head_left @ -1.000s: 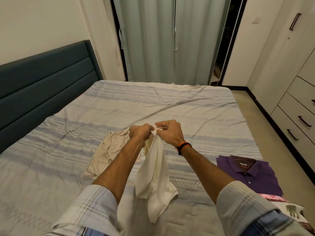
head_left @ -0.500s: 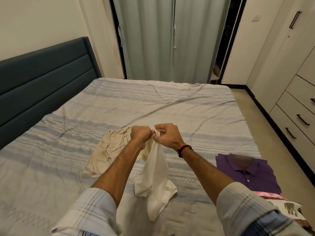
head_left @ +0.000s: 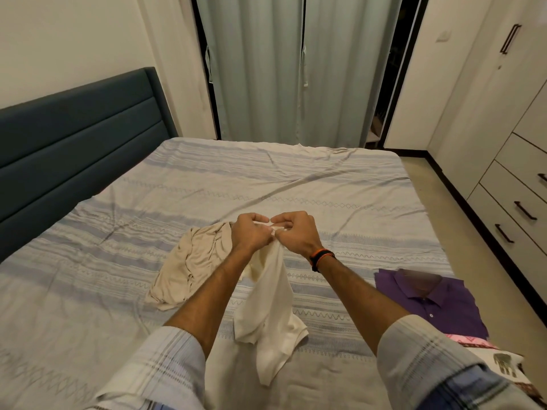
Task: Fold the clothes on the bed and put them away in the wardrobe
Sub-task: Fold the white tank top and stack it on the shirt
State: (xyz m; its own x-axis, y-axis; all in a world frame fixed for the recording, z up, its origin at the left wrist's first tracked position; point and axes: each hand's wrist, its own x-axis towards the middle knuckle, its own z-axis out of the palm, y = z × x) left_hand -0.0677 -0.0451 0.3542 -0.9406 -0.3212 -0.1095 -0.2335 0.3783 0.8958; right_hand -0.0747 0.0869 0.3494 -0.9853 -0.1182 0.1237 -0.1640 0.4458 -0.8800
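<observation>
I hold a cream garment (head_left: 268, 309) up over the bed (head_left: 296, 184) with both hands close together, knuckles nearly touching. My left hand (head_left: 250, 232) has its grip closed tight on the top edge of the cloth, fingers curled round it. My right hand (head_left: 296, 232) pinches the same edge just beside it, thumb and fingers folded in; an orange and black band (head_left: 321, 258) sits on that wrist. The garment hangs down bunched between my forearms, its lower end reaching the sheet near me.

A beige garment (head_left: 192, 264) lies crumpled on the bed just left of my left hand, partly behind it. A purple shirt (head_left: 438, 303) lies folded flat near the right edge of the bed, collar toward the far end, and a pink patterned cloth (head_left: 470, 340) shows just below it.

The wardrobe (head_left: 485, 108) stands along the right wall, doors shut, with drawers (head_left: 515, 214) beside it. A dark headboard (head_left: 77, 128) runs on the left, and grey curtains (head_left: 296, 69) hang at the far end.
</observation>
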